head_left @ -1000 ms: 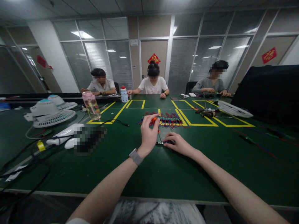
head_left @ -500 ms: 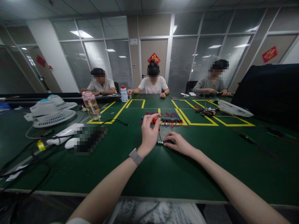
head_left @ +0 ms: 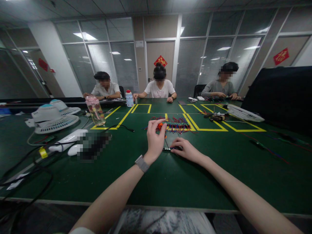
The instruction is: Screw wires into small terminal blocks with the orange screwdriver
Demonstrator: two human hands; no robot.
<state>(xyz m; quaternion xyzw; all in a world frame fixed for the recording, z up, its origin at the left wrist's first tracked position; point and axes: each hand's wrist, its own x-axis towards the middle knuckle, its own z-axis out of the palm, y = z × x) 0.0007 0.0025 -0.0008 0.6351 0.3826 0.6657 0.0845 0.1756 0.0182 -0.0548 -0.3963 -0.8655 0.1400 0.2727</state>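
Observation:
My left hand [head_left: 155, 138] is raised over the green table [head_left: 151, 175], fingers pinched round a small orange tool [head_left: 160, 124]. My right hand [head_left: 185, 149] lies low on the table, its fingers closed on a small dark part [head_left: 167, 149]. A thin wire runs from that part up toward the orange tool. Just behind both hands lies a strip with a tangle of red and blue wires [head_left: 176, 124]. A watch [head_left: 141, 163] sits on my left wrist.
Three people sit at the far side. On the left are white desk fans [head_left: 52, 117], a pink bottle [head_left: 96, 110], white devices and black cables [head_left: 26, 169]. A small bottle [head_left: 129, 98] stands farther back. At the right are a keyboard-like item [head_left: 244, 114] and a dark chair back [head_left: 280, 97].
My left hand has lifted slightly with the orange tool. My right hand has stayed in place on the dark part.

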